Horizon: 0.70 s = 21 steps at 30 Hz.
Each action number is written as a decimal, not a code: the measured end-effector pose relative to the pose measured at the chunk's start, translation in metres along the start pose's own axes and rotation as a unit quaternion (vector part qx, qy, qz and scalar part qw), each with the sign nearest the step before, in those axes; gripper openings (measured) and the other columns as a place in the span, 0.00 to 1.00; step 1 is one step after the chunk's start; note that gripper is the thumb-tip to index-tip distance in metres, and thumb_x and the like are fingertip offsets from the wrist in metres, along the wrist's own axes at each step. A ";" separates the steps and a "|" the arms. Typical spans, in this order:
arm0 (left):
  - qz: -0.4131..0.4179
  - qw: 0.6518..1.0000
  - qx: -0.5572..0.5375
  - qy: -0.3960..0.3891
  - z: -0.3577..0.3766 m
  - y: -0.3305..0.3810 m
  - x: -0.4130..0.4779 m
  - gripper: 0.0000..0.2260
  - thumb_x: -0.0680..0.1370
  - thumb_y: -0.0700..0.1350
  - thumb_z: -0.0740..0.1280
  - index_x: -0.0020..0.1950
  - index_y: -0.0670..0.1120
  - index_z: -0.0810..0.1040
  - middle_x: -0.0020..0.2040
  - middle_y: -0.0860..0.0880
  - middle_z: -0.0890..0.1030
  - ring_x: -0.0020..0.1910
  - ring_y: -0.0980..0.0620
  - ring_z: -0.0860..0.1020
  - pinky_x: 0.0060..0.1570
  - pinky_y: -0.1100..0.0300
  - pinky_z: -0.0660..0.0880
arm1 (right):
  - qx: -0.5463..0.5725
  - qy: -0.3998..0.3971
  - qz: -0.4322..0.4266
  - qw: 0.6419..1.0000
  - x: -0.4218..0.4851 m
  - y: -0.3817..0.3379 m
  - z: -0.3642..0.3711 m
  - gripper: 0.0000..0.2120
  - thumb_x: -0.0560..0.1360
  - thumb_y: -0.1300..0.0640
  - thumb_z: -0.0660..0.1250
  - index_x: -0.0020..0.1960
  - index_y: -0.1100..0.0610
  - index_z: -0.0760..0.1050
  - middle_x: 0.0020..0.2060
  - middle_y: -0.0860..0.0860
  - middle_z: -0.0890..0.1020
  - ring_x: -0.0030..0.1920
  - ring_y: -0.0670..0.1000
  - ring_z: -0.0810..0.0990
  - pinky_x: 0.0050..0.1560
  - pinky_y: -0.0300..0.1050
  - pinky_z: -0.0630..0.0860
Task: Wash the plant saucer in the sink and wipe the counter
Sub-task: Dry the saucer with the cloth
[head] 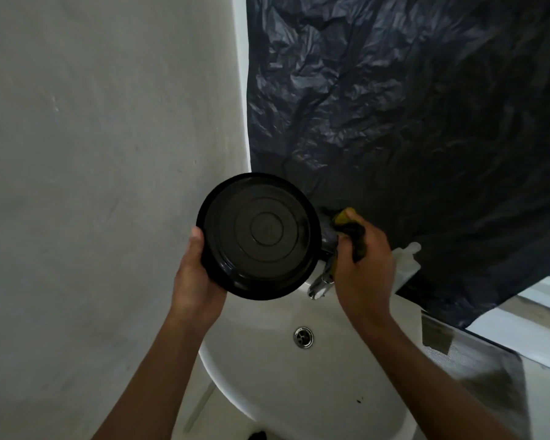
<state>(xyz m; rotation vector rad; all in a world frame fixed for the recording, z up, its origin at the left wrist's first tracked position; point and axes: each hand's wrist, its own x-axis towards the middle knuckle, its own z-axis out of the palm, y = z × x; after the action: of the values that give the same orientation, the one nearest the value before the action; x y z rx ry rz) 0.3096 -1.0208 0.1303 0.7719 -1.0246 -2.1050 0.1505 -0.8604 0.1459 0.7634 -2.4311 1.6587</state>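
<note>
A round black plant saucer [259,235] with raised rings on its face is held up above the white sink [299,382], tilted toward me. My left hand [195,274] grips its lower left rim, thumb on the front edge. To the right, my right hand [364,268] clutches a yellow and dark green sponge [350,228] just beside the saucer's right edge. The chrome tap [320,285] pokes out between saucer and right hand, partly hidden. No water is seen running.
A crumpled black plastic sheet [410,122] covers the wall behind the sink. A white soap dispenser [408,262] stands right of the tap. The drain [303,337] sits mid-basin. A plain grey wall [92,154] fills the left. A counter strip [521,331] runs at the right.
</note>
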 end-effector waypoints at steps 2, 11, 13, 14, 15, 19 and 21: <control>-0.002 1.000 0.007 -0.001 0.000 -0.004 0.000 0.25 0.87 0.58 0.50 0.77 0.47 0.71 0.73 0.46 0.77 0.73 0.46 0.74 0.77 0.42 0.63 | 0.010 -0.007 0.004 1.000 -0.010 -0.001 -0.003 0.14 0.80 0.59 0.66 0.65 0.54 0.78 0.57 0.46 0.78 0.58 0.43 0.78 0.62 0.38 0.75; 0.012 0.994 0.093 -0.048 0.012 -0.006 -0.010 0.21 0.87 0.54 0.54 0.73 0.44 0.76 0.69 0.44 0.80 0.70 0.46 0.78 0.70 0.49 0.75 | -0.046 -0.084 -0.027 0.995 0.028 -0.013 0.010 0.13 0.80 0.59 0.64 0.63 0.54 0.78 0.55 0.51 0.81 0.58 0.52 0.76 0.56 0.37 0.66; 0.020 0.992 0.114 -0.050 0.013 -0.007 -0.010 0.21 0.87 0.52 0.55 0.72 0.42 0.76 0.69 0.41 0.80 0.70 0.43 0.77 0.71 0.46 0.72 | -0.060 -0.129 -0.058 0.988 0.041 -0.021 0.012 0.11 0.79 0.57 0.64 0.60 0.53 0.80 0.53 0.50 0.81 0.56 0.52 0.76 0.55 0.40 0.68; 0.021 0.991 0.124 -0.050 0.013 -0.007 -0.011 0.21 0.87 0.52 0.56 0.71 0.41 0.76 0.68 0.40 0.80 0.70 0.42 0.77 0.71 0.45 0.72 | -0.071 -0.148 -0.079 0.983 0.045 -0.026 0.014 0.11 0.78 0.56 0.64 0.58 0.52 0.80 0.52 0.49 0.81 0.55 0.52 0.76 0.55 0.42 0.69; 0.022 0.989 0.135 -0.055 0.014 -0.006 -0.011 0.21 0.87 0.52 0.55 0.71 0.41 0.76 0.68 0.39 0.80 0.70 0.42 0.77 0.71 0.44 0.72 | -0.084 -0.163 -0.105 0.977 0.047 -0.032 0.017 0.11 0.77 0.54 0.63 0.57 0.52 0.80 0.52 0.48 0.81 0.54 0.52 0.76 0.56 0.45 0.71; 0.010 0.981 0.169 -0.089 0.019 -0.005 -0.012 0.24 0.88 0.54 0.50 0.72 0.42 0.76 0.67 0.40 0.81 0.69 0.43 0.79 0.69 0.47 0.74 | -0.156 -0.210 -0.211 0.942 0.038 -0.058 0.028 0.16 0.74 0.49 0.59 0.56 0.51 0.80 0.54 0.47 0.81 0.54 0.53 0.74 0.57 0.53 0.73; -0.003 0.984 0.157 -0.085 0.022 -0.004 -0.010 0.25 0.88 0.55 0.48 0.72 0.42 0.76 0.67 0.41 0.81 0.68 0.44 0.79 0.67 0.49 0.75 | -0.193 -0.223 -0.256 0.920 0.027 -0.070 0.032 0.16 0.74 0.48 0.60 0.56 0.52 0.79 0.58 0.47 0.80 0.56 0.54 0.73 0.57 0.54 0.73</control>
<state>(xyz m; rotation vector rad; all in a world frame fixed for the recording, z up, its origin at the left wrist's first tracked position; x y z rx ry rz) 0.2981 -1.0010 0.1406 0.7540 -1.4739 -2.0671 0.1648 -0.9182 0.2016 1.6602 -2.3884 0.8433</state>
